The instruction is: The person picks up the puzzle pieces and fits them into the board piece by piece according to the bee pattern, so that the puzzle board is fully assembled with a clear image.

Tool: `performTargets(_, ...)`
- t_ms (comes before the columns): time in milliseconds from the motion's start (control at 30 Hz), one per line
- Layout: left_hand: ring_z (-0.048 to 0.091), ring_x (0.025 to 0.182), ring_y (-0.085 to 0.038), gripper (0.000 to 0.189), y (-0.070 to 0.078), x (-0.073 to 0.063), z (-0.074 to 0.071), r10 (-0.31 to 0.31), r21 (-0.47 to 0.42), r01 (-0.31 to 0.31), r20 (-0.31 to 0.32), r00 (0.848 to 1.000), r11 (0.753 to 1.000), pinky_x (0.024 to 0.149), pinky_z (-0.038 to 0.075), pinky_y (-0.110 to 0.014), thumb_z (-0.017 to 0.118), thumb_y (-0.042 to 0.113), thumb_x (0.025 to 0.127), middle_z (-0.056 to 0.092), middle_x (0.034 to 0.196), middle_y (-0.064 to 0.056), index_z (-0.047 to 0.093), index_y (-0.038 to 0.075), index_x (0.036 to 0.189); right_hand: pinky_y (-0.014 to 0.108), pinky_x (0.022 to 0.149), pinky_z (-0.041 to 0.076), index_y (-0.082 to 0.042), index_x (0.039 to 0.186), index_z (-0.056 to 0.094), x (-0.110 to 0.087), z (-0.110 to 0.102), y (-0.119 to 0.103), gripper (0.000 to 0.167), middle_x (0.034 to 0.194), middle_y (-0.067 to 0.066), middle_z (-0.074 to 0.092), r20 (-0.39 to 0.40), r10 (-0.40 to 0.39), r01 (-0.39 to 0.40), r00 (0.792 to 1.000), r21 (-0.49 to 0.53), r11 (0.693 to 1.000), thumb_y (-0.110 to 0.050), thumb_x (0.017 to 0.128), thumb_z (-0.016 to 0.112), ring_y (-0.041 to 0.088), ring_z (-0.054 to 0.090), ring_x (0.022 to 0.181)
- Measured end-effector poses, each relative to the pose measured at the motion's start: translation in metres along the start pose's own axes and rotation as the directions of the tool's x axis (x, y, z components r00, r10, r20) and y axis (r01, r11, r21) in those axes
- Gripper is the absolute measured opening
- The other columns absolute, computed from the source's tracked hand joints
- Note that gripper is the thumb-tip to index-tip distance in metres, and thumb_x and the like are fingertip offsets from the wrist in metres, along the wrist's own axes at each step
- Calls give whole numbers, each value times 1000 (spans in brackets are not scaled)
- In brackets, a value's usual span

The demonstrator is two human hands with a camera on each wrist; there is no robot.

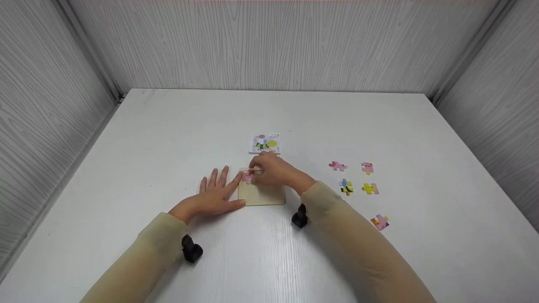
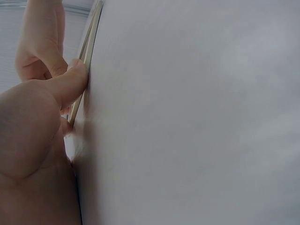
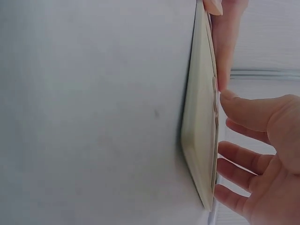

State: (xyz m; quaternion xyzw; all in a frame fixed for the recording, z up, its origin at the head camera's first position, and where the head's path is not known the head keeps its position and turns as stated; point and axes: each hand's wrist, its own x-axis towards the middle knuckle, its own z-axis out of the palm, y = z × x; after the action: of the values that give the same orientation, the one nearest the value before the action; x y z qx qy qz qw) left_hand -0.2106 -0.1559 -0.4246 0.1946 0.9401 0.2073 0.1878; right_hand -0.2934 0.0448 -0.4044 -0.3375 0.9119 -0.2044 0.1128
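Spread left hand (image 1: 214,200) touches the tray (image 1: 264,196); right hand (image 1: 273,169), grip hidden, seems to fit the pink piece (image 1: 246,178) inside; maybe push next.

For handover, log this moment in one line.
left hand: touching board, left edge | right hand: at pink piece, board's far-left corner | loose pieces: five, right of board | picture card: beyond board

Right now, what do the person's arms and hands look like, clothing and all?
The left sleeve and right sleeve are plain beige, long, reaching the wrists. A small, dark, blocky attachment shows beside each cuff: left attachment, right attachment. The left hand and right hand are bare, without gloves.
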Motion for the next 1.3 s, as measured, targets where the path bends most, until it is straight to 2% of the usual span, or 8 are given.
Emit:
performTargets(167, -25, 133, -40, 83, 0, 0, -1, -3, -14, 3, 7, 1000, 1000, 100, -14, -61, 43, 59, 90, -20, 151, -20, 4, 19, 151, 35, 95, 39, -6, 110, 64, -5, -6, 1, 30, 116, 8, 57, -5, 16, -15, 1000, 47, 999, -20, 85, 68, 21, 49, 110)
performTargets(500, -25, 133, -40, 83, 1, 0, -1, -14, -13, 14, 18, 1000, 1000, 100, -14, -60, 43, 59, 90, -20, 151, -20, 3, 19, 151, 37, 98, 36, -4, 115, 61, -20, -19, 7, 33, 118, 9, 56, -21, 27, -25, 999, 88, 996, -21, 87, 67, 24, 47, 115)
performTargets(700, -25, 134, -39, 83, 0, 1, 0, -23, -12, 24, 21, 1000, 1000, 101, -15, -59, 43, 60, 90, -20, 151, -19, 3, 20, 151, 36, 97, 38, -5, 116, 61, -31, -27, 16, 34, 118, 6, 56, -46, 61, -56, 997, 104, 993, -21, 87, 67, 21, 48, 113)
performTargets(933, -25, 134, -39, 83, 0, 1, 0, -20, -8, 20, 17, 1000, 1000, 101, -15, -59, 43, 59, 90, -20, 151, -18, 3, 20, 151, 39, 97, 38, -4, 117, 60, -42, -35, 29, 34, 119, 10, 55, -74, 56, -46, 996, 141, 989, -21, 88, 65, 29, 47, 116)
performTargets(1300, -24, 134, -39, 84, 3, 0, -1, -22, -14, 22, 15, 1000, 1000, 101, -15, -58, 44, 59, 90, -19, 151, -18, 1, 21, 151, 41, 96, 38, -3, 116, 61, -57, -41, 43, 34, 119, 9, 55, -102, 73, -57, 992, 152, 987, -21, 88, 65, 29, 48, 116)
